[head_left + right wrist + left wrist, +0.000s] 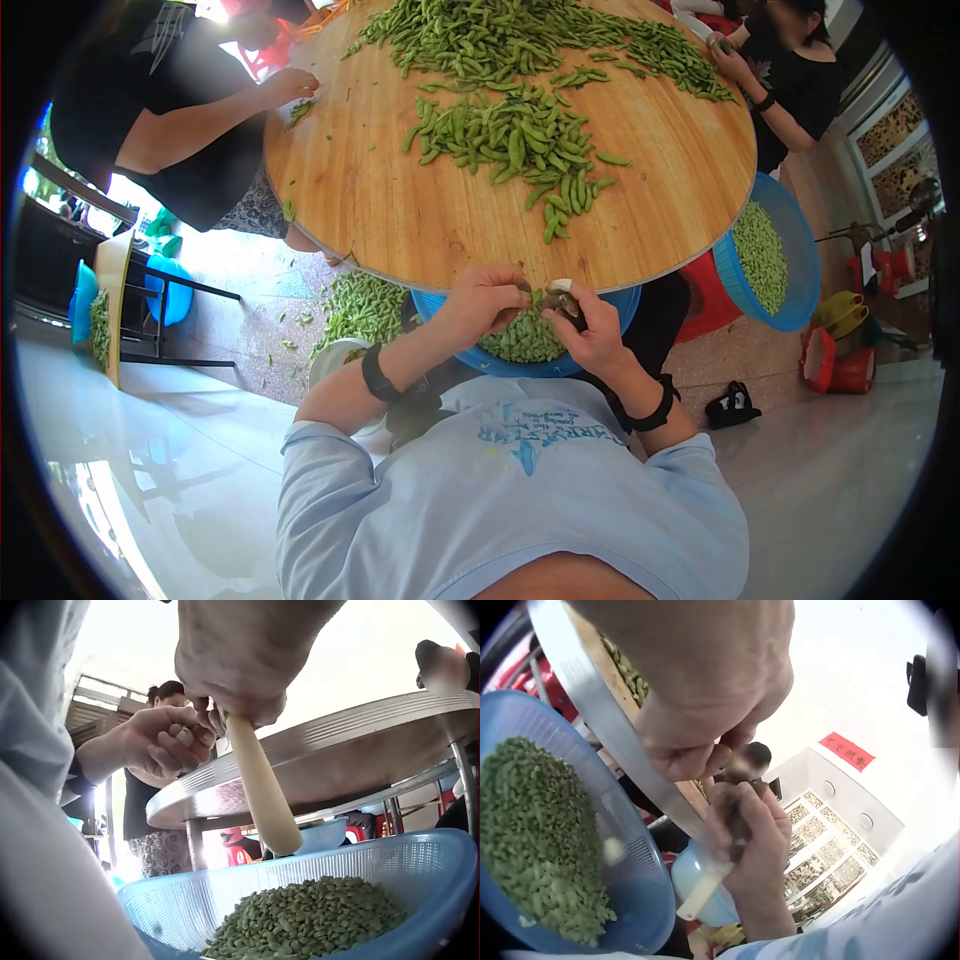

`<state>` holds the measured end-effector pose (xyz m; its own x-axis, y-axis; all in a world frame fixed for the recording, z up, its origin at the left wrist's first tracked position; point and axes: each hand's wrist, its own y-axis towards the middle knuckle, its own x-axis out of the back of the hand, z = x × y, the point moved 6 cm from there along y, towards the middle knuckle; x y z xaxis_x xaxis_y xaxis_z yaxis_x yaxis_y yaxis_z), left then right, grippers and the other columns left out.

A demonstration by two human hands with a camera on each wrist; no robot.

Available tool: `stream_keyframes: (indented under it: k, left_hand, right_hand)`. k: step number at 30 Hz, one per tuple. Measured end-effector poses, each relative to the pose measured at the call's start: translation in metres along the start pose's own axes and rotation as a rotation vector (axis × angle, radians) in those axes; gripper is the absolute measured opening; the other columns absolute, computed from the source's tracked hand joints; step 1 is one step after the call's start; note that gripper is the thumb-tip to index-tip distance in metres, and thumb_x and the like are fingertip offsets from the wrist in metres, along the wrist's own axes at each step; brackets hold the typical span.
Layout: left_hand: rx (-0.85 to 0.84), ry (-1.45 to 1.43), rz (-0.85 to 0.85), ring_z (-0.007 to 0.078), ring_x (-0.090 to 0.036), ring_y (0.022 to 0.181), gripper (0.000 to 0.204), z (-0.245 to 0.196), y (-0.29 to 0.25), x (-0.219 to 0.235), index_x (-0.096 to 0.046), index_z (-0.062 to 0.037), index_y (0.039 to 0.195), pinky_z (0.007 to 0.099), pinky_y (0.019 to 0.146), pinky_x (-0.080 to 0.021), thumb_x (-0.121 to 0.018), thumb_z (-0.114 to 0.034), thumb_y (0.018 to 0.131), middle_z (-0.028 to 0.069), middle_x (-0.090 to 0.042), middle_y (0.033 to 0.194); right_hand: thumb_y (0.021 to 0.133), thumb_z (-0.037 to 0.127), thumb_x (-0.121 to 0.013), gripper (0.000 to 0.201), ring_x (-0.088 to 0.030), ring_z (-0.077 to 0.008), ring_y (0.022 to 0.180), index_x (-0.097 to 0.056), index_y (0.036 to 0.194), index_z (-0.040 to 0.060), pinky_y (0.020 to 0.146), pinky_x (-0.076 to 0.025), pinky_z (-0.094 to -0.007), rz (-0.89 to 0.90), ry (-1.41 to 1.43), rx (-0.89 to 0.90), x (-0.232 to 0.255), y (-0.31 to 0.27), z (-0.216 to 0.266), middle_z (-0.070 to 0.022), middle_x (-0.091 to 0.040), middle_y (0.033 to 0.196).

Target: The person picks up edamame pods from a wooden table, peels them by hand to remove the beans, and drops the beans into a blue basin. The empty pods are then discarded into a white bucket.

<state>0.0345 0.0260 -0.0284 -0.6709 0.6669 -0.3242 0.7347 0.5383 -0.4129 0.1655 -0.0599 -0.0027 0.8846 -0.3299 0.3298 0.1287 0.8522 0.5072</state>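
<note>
In the head view my left hand [485,302] is at the table's near edge, fingers curled, with a small green soybean pod [536,299] at its fingertips. My right hand [592,330] is close beside it, gripping a tool with a long cream handle [262,787]; its working end is hidden by the fingers. Below both hands is a blue basket [442,859] partly filled with shelled green beans [307,915]. A pale blurred bean [613,851] shows over the basket in the left wrist view. Whole pods [515,140] are heaped on the round wooden table [400,225].
Two people sit at the table, one person's hand [290,87] at left, another's forearm [785,120] at right. Another blue basket of beans [790,310] stands at right. Pods [365,305] are piled on the floor at left, near a white bucket [330,362].
</note>
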Motion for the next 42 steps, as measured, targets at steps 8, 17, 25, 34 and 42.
stream_keyframes:
  k: [8, 17, 25, 34, 42]
  left_hand:
    - [-0.412, 0.684, -0.104, 0.0210, -0.054, 0.052, 0.010, -0.031, -0.021, 0.004, -0.060, -0.0001, 0.082, 0.0325, 0.048, -0.040, -0.059, -0.009, 0.081, 0.0092, -0.058, 0.063]
    - [-0.750, 1.497, -0.127, 0.0328, -0.058, 0.077, 0.018, -0.075, -0.040, -0.007, -0.057, -0.0042, 0.092, 0.0420, 0.064, -0.047, -0.059, -0.003, 0.074, 0.0128, -0.057, 0.083]
    - [-1.092, 1.589, -0.051, 0.0307, -0.053, 0.092, 0.027, -0.085, 0.047, -0.036, -0.057, -0.0022, 0.095, 0.0390, 0.074, -0.046, -0.058, 0.001, 0.068, 0.0129, -0.051, 0.096]
    - [-0.765, 1.012, -0.190, 0.0233, -0.058, 0.067, 0.012, -0.075, 0.041, -0.015, -0.060, 0.0014, 0.089, 0.0356, 0.061, -0.048, -0.062, -0.004, 0.078, 0.0078, -0.058, 0.077]
    - [-0.198, 0.160, -0.012, 0.0042, -0.051, 0.062, 0.016, -0.035, 0.029, -0.013, -0.064, -0.0014, 0.100, 0.0191, 0.052, -0.039, -0.063, -0.007, 0.084, -0.0015, -0.059, 0.075]
  right_hand:
    - [0.081, 0.001, -0.067, 0.027, -0.054, -0.0116, 0.060, -0.055, 0.105, -0.0023, 0.055, -0.045, -0.0241, -0.028, 0.055, -0.141, 0.012, -0.004, -0.020, -0.0067, -0.060, 0.075]
    - [0.093, 0.007, -0.049, 0.024, -0.047, -0.0039, 0.055, -0.053, 0.115, -0.0024, 0.047, -0.037, -0.0180, -0.010, 0.454, -0.436, 0.013, -0.003, -0.028, -0.0034, -0.057, 0.076]
    - [0.096, 0.012, -0.045, 0.027, -0.045, -0.0051, 0.051, -0.051, 0.118, -0.0022, 0.044, -0.035, -0.0192, -0.094, 0.534, -0.492, 0.022, -0.003, -0.037, -0.0042, -0.056, 0.077]
    - [0.097, 0.013, -0.042, 0.034, -0.049, -0.0090, 0.055, -0.046, 0.127, -0.0022, 0.042, -0.039, -0.0206, -0.093, 0.748, -0.562, 0.009, 0.005, -0.033, -0.0079, -0.056, 0.078]
    - [0.098, 0.012, -0.040, 0.040, -0.046, -0.0065, 0.051, -0.039, 0.135, -0.0019, 0.043, -0.037, -0.0193, -0.002, 0.790, -0.512, -0.002, 0.007, -0.019, -0.0047, -0.054, 0.076]
